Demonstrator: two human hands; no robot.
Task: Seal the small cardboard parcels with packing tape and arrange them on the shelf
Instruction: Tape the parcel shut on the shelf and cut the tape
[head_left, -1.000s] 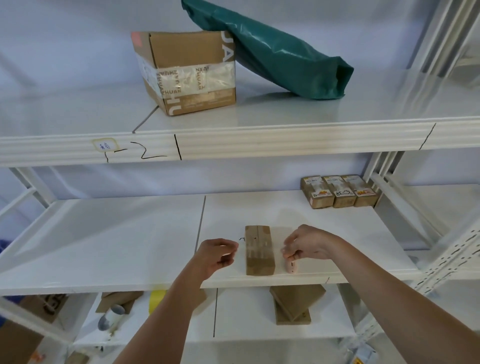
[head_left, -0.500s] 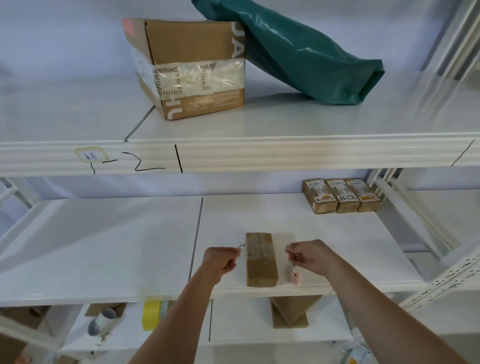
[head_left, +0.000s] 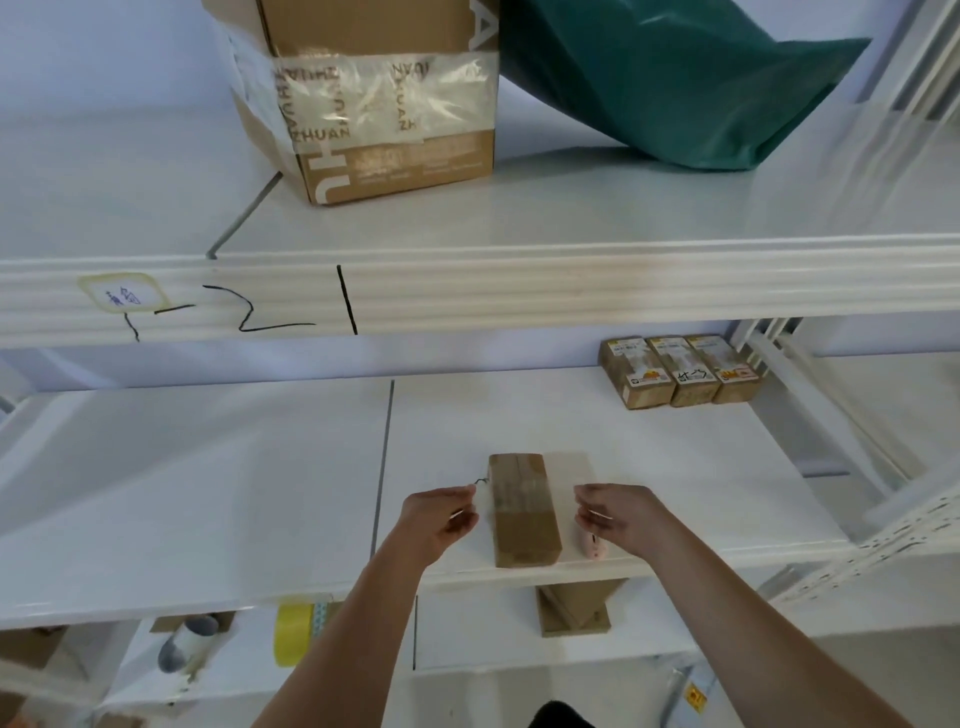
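The parcel (head_left: 524, 512) lies between my hands on the shelf (head_left: 208, 493). My left hand (head_left: 441, 522) and right hand (head_left: 618, 517) are loosely curled, holding nothing I can see. It looks light and stiff; I would take its long sides.

A brown cardboard parcel (head_left: 524, 509) lies flat near the front edge of the middle shelf (head_left: 260, 493), its long axis running front to back, with clear tape glinting across its top. At the back right of that shelf, three smaller taped parcels (head_left: 678, 370) with printed labels sit side by side, touching, in a row.
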